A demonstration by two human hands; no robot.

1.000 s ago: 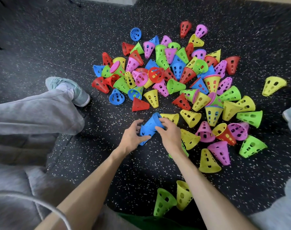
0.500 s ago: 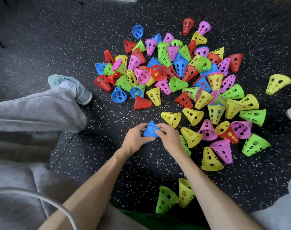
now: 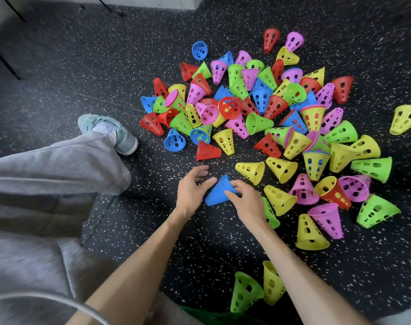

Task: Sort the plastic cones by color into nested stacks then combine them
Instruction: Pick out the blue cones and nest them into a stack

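Note:
A nested stack of blue cones (image 3: 215, 194) lies tilted just above the floor, narrow end toward the lower left. My right hand (image 3: 246, 202) grips its wide rim end with curled fingers. My left hand (image 3: 192, 191) is beside the stack with its fingers spread and relaxed, one fingertip touching the stack's side. Beyond my hands, a big mixed pile of red, blue, green, yellow and pink perforated cones (image 3: 258, 102) is spread over the floor. A loose blue cone (image 3: 174, 141) and a red cone (image 3: 208, 151) lie at the pile's near edge.
Black speckled rubber floor (image 3: 106, 66). My grey trouser leg (image 3: 59, 167) and a pale green shoe (image 3: 115, 132) lie at the left. A green cone (image 3: 245, 292) and a yellow cone (image 3: 272, 286) sit close to my body. A lone yellow cone (image 3: 405, 118) lies far right.
My left hand has loosened from the blue stack and spread its fingers. The stack now tilts with its narrow end lower left, held by my right hand.

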